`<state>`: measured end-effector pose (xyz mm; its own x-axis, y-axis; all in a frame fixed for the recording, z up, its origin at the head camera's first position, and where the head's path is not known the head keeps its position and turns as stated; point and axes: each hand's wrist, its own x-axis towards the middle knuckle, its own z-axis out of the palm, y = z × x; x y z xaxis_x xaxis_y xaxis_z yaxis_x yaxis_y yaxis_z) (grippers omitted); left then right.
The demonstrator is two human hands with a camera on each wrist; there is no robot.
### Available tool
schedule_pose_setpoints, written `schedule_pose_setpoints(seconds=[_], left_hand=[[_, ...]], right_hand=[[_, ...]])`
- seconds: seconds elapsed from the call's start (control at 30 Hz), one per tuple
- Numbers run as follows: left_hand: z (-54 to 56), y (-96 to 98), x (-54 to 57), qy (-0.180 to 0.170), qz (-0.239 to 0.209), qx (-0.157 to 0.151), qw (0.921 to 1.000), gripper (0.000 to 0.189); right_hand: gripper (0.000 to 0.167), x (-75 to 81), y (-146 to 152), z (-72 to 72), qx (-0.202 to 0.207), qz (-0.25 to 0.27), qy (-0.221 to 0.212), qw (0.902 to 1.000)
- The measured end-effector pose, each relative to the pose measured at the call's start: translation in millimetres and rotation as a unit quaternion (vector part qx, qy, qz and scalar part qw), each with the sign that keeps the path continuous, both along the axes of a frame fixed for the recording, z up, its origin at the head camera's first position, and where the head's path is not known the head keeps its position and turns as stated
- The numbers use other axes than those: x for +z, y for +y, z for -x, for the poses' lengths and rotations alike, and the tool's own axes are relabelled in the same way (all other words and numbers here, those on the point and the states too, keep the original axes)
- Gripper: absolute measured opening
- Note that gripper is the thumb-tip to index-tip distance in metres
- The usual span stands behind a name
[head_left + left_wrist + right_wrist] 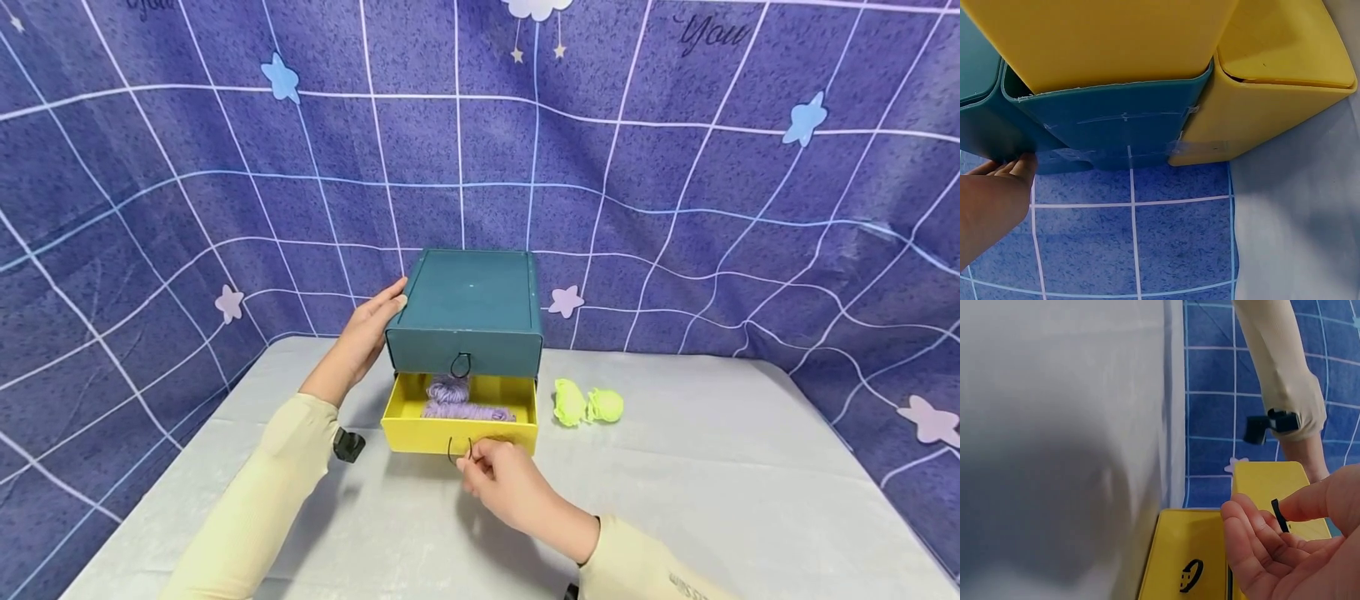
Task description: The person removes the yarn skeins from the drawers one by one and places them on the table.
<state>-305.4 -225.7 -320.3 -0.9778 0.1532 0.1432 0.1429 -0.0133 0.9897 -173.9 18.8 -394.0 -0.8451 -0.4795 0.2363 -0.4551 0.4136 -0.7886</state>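
A small drawer box [471,292] with a dark teal top stands on the table. Its yellow drawer [420,437] is pulled out toward me, and two lilac yarn bundles [468,412] lie inside. My right hand [517,487] pinches the black loop [1279,515] on the yellow drawer front between thumb and fingers. On the left, my left hand [365,329] rests against the side of the teal part, fingers extended along it. The left wrist view shows that hand's fingertips [1019,165] touching the teal wall, partly hidden.
Two bright yellow-green yarn balls [588,403] lie right of the box. Another black loop [461,364] hangs on the teal front. A second yellow front [1194,550] with its own loop shows in the right wrist view. A patterned blue cloth [637,192] hangs behind the table.
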Motion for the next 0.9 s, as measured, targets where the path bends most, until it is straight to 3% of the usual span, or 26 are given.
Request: schedule_pose_setpoints(seconds=[0.5,0.9], left_hand=[[-0.6,-0.1,0.4,0.002,-0.005,-0.001,1.0,0.059],[-0.9,-0.8,0.4,0.001,0.004,-0.003,1.0,0.059]], right_hand=[[0.025,0.0,4.1,-26.5,0.021,0.004,-0.028,0.9994],[0.031,1.9,7.3,-29.4,0.033,-0.002,-0.011,0.9994]])
